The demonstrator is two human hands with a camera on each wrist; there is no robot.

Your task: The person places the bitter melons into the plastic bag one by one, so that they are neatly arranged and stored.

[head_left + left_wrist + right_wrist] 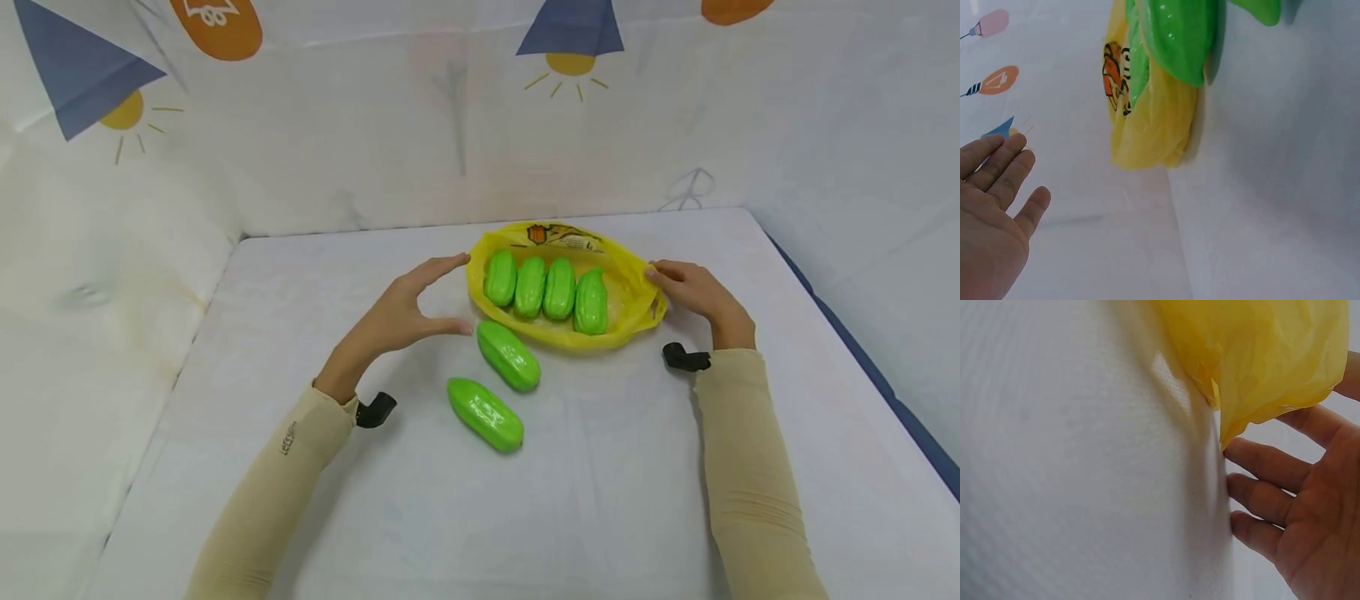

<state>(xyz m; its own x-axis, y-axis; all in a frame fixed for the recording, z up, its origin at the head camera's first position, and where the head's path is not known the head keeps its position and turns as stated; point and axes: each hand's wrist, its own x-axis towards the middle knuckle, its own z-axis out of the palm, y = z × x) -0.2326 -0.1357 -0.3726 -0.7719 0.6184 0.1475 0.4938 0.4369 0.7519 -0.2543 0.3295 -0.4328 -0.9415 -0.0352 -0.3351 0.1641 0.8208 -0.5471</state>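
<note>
A yellow plastic bag (626, 312) lies spread open at the back of the table, with several glossy green, cucumber-shaped pieces (559, 288) in a row inside. Just in front of its left part is another green piece (508, 356); one more (486, 414) lies nearer on the table. My left hand (393, 312) is beside the bag's left rim, thumb and fingers spread apart and holding nothing. In the left wrist view, its palm (988, 212) faces the camera. My right hand (697, 293) pinches the bag's right edge; the right wrist view shows its fingers (1269, 464) along the bag's underside.
A white cloth covers the table (600, 483). Behind it hangs a white curtain (337, 150) printed with lamps. A dark blue strip (847, 342) runs along the table's right edge. Each wrist has a small black camera (377, 410) on it.
</note>
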